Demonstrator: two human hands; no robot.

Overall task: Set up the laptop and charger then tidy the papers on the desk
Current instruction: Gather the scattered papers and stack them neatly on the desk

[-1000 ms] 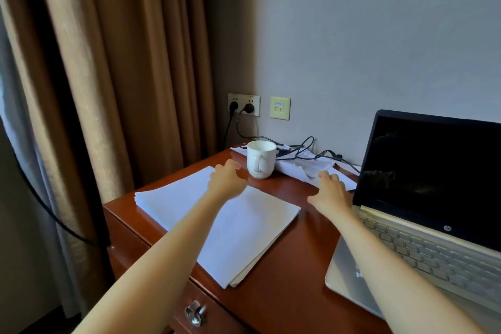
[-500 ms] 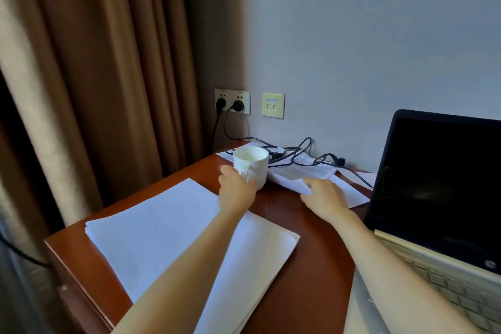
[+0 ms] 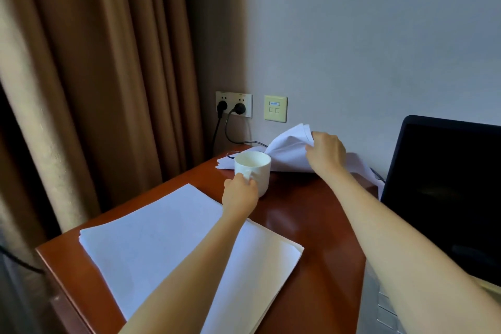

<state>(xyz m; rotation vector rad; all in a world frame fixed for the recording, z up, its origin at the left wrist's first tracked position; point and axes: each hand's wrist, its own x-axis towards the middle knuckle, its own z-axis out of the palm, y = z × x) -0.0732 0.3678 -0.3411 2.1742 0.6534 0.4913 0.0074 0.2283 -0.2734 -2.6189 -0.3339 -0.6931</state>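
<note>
Two lots of paper show how far this has got. The neat stack (image 3: 173,247) lies flat at seven o'clock on the bench (image 3: 311,230), its edges fairly square, and it looks finished with. The loose sheets (image 3: 290,152) at twelve o'clock, against the wall, are the job in hand. The right hand (image 3: 326,156) has its fingers clamped on their near corner and holds that end raised, so the sheets tent up while their far edge lies on the wood. The left hand (image 3: 240,194) has its fingers curled tight round the handle of the white mug (image 3: 253,168), just beside those sheets at eleven o'clock, between them and the stack. I judge the mug is being cleared so the sheets can come free.

The laptop (image 3: 447,198) stands open at three o'clock with a dark screen, so that part seems mostly done. Two black plugs (image 3: 240,108) sit in the wall socket (image 3: 233,96) at twelve o'clock, and a cable (image 3: 226,127) runs down behind the paper. Whether it reaches the laptop I cannot say, as the sheets and the wrist hide that stretch.

By my reckoning, what is left is to gather the loose sheets, join them to the stack and find the mug a sensible place.
</note>
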